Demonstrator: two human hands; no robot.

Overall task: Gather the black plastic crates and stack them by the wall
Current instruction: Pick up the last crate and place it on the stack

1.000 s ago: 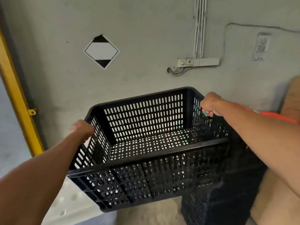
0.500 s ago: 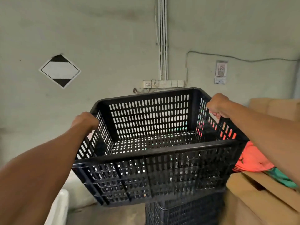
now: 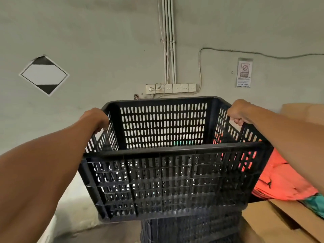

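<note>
The left hand (image 3: 95, 120) and right hand (image 3: 239, 113) are each clenched on a side rim of the black crate (image 3: 168, 172), arms stretched forward, holding it level in the air. The crate hangs directly above a lower black crate (image 3: 189, 228), offset a little to its left, with the wall (image 3: 105, 41) just behind. To seat it well, shift it right until the corners line up, then lower evenly. Cardboard boxes (image 3: 273, 223) sit right of the lower crate.

Cardboard boxes (image 3: 273, 223) and orange cloth (image 3: 280, 179) crowd the crate stack (image 3: 189, 228) rightward; its left is open floor (image 3: 91, 223).
</note>
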